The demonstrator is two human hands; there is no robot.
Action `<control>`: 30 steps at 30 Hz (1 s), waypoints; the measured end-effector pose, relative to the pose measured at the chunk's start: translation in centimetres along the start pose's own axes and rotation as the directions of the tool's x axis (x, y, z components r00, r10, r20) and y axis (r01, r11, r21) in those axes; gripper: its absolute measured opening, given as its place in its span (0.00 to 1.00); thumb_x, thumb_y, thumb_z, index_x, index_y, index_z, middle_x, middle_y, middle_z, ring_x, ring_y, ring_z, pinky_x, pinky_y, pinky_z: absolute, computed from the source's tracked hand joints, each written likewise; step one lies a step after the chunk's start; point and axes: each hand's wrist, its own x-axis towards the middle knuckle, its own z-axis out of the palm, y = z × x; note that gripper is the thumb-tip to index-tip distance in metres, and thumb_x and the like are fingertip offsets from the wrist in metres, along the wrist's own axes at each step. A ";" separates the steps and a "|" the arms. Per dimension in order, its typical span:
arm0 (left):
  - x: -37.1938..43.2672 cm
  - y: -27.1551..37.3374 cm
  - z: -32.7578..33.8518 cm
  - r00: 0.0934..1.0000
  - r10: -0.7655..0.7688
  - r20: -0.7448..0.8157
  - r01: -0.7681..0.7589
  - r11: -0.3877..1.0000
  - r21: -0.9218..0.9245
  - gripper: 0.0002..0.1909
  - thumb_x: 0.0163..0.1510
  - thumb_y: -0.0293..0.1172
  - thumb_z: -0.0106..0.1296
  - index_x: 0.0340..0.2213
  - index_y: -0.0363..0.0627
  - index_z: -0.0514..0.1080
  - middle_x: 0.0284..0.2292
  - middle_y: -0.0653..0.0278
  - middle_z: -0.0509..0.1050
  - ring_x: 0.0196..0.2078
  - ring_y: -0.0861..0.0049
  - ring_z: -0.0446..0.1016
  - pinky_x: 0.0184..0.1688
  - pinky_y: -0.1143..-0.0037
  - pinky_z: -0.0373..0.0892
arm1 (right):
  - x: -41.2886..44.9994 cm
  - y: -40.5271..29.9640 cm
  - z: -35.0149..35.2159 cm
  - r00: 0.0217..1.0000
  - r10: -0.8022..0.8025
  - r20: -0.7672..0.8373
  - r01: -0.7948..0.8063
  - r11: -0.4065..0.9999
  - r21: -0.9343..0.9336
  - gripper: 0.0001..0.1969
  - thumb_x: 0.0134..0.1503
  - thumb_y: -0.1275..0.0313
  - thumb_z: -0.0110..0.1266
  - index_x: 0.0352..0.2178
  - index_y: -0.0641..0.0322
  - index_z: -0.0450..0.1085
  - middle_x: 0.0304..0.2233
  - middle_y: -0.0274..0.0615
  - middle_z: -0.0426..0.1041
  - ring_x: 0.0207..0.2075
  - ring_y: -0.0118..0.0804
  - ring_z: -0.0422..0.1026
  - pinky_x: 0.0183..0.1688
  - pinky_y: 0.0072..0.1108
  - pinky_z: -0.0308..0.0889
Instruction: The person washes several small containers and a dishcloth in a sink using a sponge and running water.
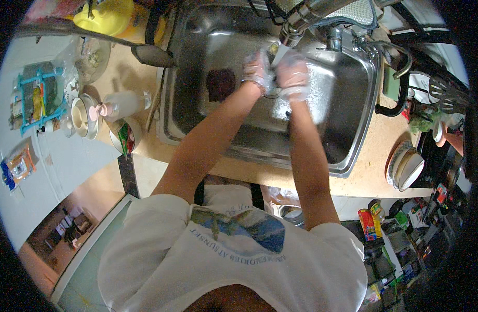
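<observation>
Both my hands wear clear plastic gloves and are over the stainless steel sink (340, 128), close together below the metal faucet (295, 29). My left hand (256, 68) has its fingers curled. Beside its fingertips shows a small yellowish-green thing (273, 48), too blurred to name. My right hand (292, 74) is a little apart on the right, also blurred by motion. A pale streak lies between the hands; whether it is water or an object I cannot tell. On the sink floor, left of my left hand, rests a dark reddish-brown lump (220, 84).
Left of the sink stand a clear bottle with a pink top (120, 106), stacked bowls (81, 117) and a yellow bowl (102, 17). At right are a green sponge (391, 84), a black handle (395, 107) and stacked dishes (404, 165) near the counter edge.
</observation>
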 end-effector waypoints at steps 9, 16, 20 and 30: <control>-0.7 -7.4 -0.1 0.675 -0.430 0.600 0.734 0.309 -0.604 0.16 0.49 0.43 0.33 0.29 0.46 0.66 0.28 0.60 0.68 0.28 0.71 0.65 0.32 0.75 0.64 | -3.1 -2.9 2.9 0.970 0.227 0.088 -0.236 0.964 0.119 0.12 0.45 0.64 0.46 0.26 0.62 0.68 0.21 0.44 0.69 0.23 0.41 0.68 0.28 0.28 0.65; -4.3 1.4 -0.5 0.748 -0.516 0.417 0.649 0.701 -0.296 0.19 0.49 0.46 0.33 0.35 0.45 0.62 0.34 0.60 0.65 0.36 0.70 0.63 0.39 0.74 0.60 | -2.3 2.5 4.5 0.949 0.287 0.131 -0.302 0.947 0.106 0.12 0.47 0.64 0.45 0.29 0.61 0.66 0.24 0.41 0.69 0.25 0.37 0.68 0.29 0.26 0.65; -6.8 5.6 -1.2 0.828 -0.484 0.284 0.525 0.847 -0.087 0.22 0.49 0.48 0.33 0.39 0.44 0.59 0.38 0.59 0.63 0.40 0.71 0.61 0.43 0.76 0.57 | -1.3 6.6 5.2 0.754 0.285 0.592 -0.628 0.578 0.522 0.13 0.48 0.63 0.44 0.31 0.59 0.65 0.25 0.39 0.68 0.26 0.35 0.68 0.30 0.25 0.66; -5.1 6.8 -8.6 0.863 -0.176 0.473 -0.264 0.642 0.720 0.21 0.46 0.47 0.37 0.37 0.46 0.64 0.37 0.58 0.67 0.40 0.66 0.64 0.44 0.74 0.59 | -6.5 1.2 3.5 0.612 -0.027 0.790 -0.766 -0.270 0.584 0.14 0.47 0.63 0.44 0.33 0.60 0.63 0.29 0.38 0.68 0.30 0.33 0.68 0.32 0.25 0.66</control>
